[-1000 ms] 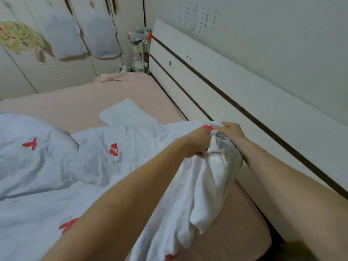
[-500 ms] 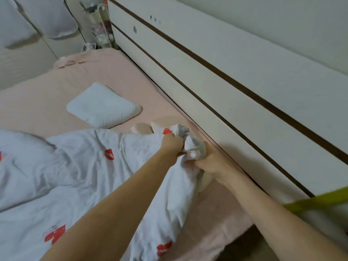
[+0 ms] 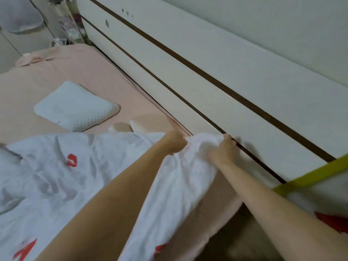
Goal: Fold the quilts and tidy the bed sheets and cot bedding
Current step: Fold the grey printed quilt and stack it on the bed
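Note:
A white quilt (image 3: 79,176) with red prints lies crumpled over the pink bed sheet (image 3: 62,72). Its top corner is pulled up against the white headboard (image 3: 216,87). My left hand (image 3: 174,143) grips the quilt's top edge. My right hand (image 3: 224,149) grips the bunched corner a short way to the right, by the headboard's lower brown stripe. The quilt hangs down between my forearms toward the bed's near edge.
A small white pillow (image 3: 75,108) lies on the sheet beyond the quilt. Two pale pillow corners (image 3: 135,125) peek out behind the quilt edge. A cluttered rack (image 3: 71,29) stands at the bed's far end. A yellow-green strap (image 3: 310,174) crosses at the right.
Both hands carried the bunched quilt corner up to the headboard and moved apart, spreading the edge. The view dropped lower and closer to the headboard.

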Demonstrator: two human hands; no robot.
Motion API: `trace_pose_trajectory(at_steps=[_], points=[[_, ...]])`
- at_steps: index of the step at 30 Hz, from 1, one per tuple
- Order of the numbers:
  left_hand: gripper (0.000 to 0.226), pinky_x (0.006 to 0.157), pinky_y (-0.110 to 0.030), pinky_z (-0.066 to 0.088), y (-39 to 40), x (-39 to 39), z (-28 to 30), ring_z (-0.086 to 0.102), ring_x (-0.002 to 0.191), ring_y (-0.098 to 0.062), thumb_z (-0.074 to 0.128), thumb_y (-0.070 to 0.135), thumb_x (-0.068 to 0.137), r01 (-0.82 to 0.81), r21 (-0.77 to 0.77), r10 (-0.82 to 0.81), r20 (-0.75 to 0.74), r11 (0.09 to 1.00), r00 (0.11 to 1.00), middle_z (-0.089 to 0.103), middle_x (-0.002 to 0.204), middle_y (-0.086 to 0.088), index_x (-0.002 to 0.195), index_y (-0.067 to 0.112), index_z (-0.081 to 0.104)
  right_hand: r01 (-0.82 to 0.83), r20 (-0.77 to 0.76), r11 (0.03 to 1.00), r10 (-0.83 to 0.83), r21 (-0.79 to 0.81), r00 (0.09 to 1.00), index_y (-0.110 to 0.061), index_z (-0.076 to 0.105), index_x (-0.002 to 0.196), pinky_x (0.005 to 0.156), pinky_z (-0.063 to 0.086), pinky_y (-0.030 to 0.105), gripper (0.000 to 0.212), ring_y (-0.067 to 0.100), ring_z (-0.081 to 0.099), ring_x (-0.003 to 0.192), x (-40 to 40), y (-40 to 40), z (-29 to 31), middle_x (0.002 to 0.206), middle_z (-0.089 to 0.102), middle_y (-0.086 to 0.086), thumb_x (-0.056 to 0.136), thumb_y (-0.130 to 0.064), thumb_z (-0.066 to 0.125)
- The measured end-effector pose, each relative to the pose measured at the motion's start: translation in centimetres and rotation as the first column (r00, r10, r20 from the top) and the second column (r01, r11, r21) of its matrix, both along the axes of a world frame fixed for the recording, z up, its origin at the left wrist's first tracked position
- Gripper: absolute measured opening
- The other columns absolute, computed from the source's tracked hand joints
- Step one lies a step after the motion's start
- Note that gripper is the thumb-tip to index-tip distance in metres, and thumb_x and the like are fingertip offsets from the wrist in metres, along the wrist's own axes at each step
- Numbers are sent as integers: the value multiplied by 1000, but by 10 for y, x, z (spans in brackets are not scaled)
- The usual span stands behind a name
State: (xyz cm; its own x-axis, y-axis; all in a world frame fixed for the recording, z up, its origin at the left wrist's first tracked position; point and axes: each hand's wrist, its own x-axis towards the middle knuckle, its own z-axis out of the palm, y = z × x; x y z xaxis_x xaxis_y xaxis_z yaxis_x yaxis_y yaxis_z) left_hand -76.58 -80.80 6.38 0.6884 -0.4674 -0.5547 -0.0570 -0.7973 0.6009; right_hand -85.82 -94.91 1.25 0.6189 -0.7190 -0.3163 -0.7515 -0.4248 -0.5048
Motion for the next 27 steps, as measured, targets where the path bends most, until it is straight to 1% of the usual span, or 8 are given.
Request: trace_pose_trajectory(at_steps=[2,5,9,16,20,23,25,27], points=[[23,79,-34,50,42,10,-9,59,91,-30,47,21,98,37,110,-47,93,993,995,61,108,-17,102,4,62,-157,33,982,161,-107,986,-9,41,131,99,40,42,53,33,47,119,12,22,-2,129,46,12,84,-16,64],[16,86,-32,44,108,30,-14,58,111,-30,46,24,98,15,262,-64,181,965,981,59,106,-12,98,12,58,-436,63,900,435,8,898,-9,55,115,90,43,33,28,28,54,111,50,69,-7,115,56,5,87,-12,57],[38,104,-35,40,203,59,-26,48,125,-25,47,27,98,-162,312,82,253,936,964,53,136,-7,133,13,54,-669,25,738,669,88,743,-10,61,113,89,43,30,29,26,56,110,121,155,-26,115,64,8,85,-12,53],[31,92,-29,43,330,108,-82,53,116,-27,52,23,94,-418,277,342,284,865,896,59,127,-10,120,8,61,-857,33,512,857,60,515,-6,49,126,82,38,30,37,29,52,112,251,295,-95,126,54,13,91,-20,52],[38,100,-32,44,374,129,-124,56,115,-26,54,26,96,-670,69,652,175,740,738,60,124,-11,128,6,57,-888,-40,460,887,-18,460,-7,38,137,94,39,37,60,33,44,122,317,347,-143,137,43,15,90,-38,58],[18,84,-35,54,395,137,-141,56,88,-20,54,24,96,-803,-89,803,-53,589,594,57,93,-7,98,8,61,-860,-136,505,849,-79,511,-10,23,147,108,28,43,88,34,36,132,351,365,-174,144,39,16,83,-56,60],[13,78,-33,56,407,145,-147,55,92,-19,54,27,97,-868,-133,854,-159,479,496,53,93,-2,93,14,56,-836,-199,549,818,-9,540,-10,9,151,113,17,47,103,34,33,135,363,373,-192,145,40,16,78,-61,61],[17,81,-35,56,417,156,-149,54,100,-22,55,31,97,-919,-166,892,-233,357,389,51,97,-1,101,14,53,-802,-223,587,802,114,555,-3,11,149,104,32,42,99,34,46,124,365,378,-197,138,47,17,80,-47,67]])
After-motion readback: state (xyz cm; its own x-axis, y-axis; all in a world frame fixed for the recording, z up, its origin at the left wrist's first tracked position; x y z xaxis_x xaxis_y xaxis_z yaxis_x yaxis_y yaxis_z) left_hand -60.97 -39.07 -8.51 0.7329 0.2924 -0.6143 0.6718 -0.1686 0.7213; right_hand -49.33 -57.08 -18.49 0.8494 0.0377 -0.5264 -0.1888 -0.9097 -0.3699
